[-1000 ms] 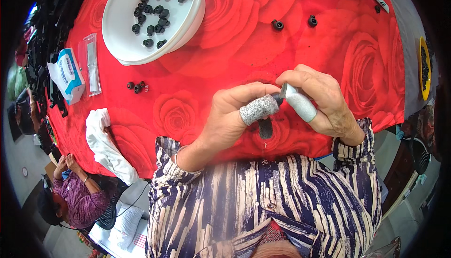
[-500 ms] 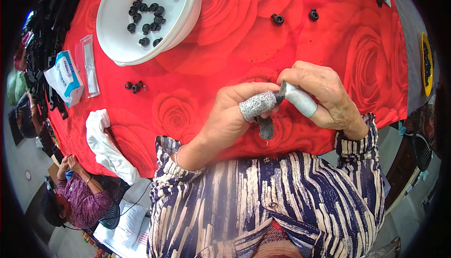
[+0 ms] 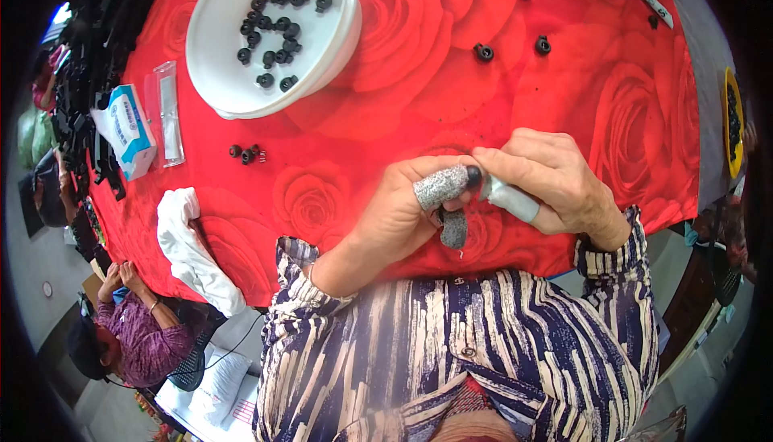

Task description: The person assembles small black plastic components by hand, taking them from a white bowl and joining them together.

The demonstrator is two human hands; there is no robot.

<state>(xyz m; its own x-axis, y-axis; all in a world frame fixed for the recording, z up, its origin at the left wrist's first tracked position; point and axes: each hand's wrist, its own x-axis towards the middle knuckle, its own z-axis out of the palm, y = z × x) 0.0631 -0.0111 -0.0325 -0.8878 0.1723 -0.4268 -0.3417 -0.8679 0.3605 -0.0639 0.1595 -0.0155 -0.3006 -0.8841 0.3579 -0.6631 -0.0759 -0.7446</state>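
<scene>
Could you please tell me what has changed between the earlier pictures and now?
The rounded end of the black piece in the left hand now shows more clearly between the hands; the grey metal edge beside the light cover on the right hand is no longer distinct. No grip was visibly taken or released. The white bowl and loose pieces stayed put.

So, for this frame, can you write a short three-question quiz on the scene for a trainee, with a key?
1. Fill in: the small black part is held in the person's ____.
2. True or false: the white bowl sits farther from the person than the white cloth.
3. What colour are the pieces in the white bowl?
a) red
b) yellow
c) black

Key: 1. left hand; 2. true; 3. c
</scene>
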